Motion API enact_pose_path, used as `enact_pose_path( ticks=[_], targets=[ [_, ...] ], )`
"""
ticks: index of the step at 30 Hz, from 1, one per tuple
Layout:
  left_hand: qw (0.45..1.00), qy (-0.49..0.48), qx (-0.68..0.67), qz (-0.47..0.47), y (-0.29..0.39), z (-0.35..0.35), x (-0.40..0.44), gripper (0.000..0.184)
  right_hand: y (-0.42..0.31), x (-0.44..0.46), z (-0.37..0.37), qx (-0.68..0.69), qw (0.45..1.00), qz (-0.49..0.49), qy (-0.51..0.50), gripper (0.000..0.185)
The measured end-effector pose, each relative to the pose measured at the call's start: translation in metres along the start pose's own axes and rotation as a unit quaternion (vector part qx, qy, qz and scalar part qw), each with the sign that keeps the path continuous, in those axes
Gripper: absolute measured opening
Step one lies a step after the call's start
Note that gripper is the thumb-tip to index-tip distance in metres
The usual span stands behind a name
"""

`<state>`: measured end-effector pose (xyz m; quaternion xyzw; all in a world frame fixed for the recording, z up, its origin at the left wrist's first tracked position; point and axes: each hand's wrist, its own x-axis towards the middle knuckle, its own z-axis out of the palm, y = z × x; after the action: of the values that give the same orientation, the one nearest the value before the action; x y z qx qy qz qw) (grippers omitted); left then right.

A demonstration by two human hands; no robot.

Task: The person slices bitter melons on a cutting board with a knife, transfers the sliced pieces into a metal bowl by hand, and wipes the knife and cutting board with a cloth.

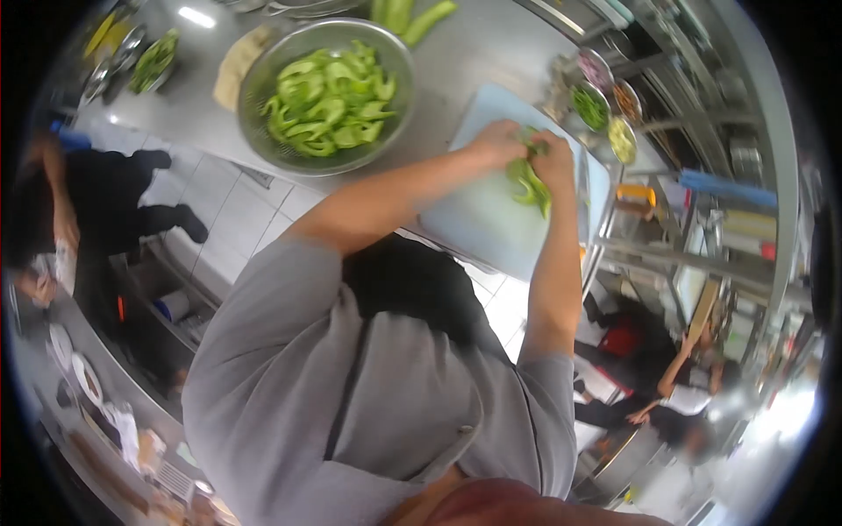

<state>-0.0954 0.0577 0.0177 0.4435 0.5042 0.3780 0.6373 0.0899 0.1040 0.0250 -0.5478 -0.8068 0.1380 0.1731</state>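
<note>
Over the white cutting board [482, 215], my left hand [498, 145] and my right hand [551, 158] are close together, both with curled fingers. Between them they pinch pale green vegetable slices [529, 184], some of which hang down or lie just below on the board. The exact kind of vegetable is hard to tell. A large perforated metal bowl [252, 131], left of the board, is heaped with crescent-shaped green slices [329, 101]. Longer uncut green pieces [428, 22] rest on the counter behind the bowl.
Small bowls of chopped green bits [589, 107], yellowish slices [622, 140] and pink pieces [595, 68] stand right of the board. A beige cloth-like thing [239, 68] lies beside the metal bowl. Co-workers are at the left [96, 202] and lower right [658, 368].
</note>
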Motion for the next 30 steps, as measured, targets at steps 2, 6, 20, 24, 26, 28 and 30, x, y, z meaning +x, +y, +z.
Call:
enact_pose_path(
  ticks=[2,6,20,24,26,28,30],
  targets=[
    [0.978,0.050,-0.201,-0.010,0.000,0.014,0.000,0.059,-0.018,-0.008,-0.017,0.130,0.986,0.097,-0.030,0.032],
    [0.962,0.019,-0.271,-0.025,0.004,0.028,0.023,0.052,-0.034,-0.003,-0.041,0.293,0.932,0.199,-0.076,0.030],
    [0.883,0.207,-0.394,0.150,0.096,-0.057,-0.011,0.032,-0.184,0.082,-0.050,0.196,0.980,-0.020,0.017,0.029],
    [0.911,0.311,-0.184,0.200,0.110,-0.131,-0.093,0.041,-0.247,0.084,0.005,0.527,0.845,-0.048,-0.076,0.027],
    [0.850,0.401,0.223,0.258,0.074,-0.193,-0.102,0.045,-0.254,0.080,0.019,0.417,0.885,-0.062,-0.195,0.034],
    [0.782,0.415,0.442,0.144,0.055,-0.222,-0.126,0.046,-0.248,0.071,0.024,0.339,0.915,-0.129,-0.175,0.033],
    [0.718,0.410,0.545,0.139,0.037,-0.239,-0.133,0.045,-0.227,0.061,0.014,0.263,0.944,-0.129,-0.153,0.032]
  ],
)
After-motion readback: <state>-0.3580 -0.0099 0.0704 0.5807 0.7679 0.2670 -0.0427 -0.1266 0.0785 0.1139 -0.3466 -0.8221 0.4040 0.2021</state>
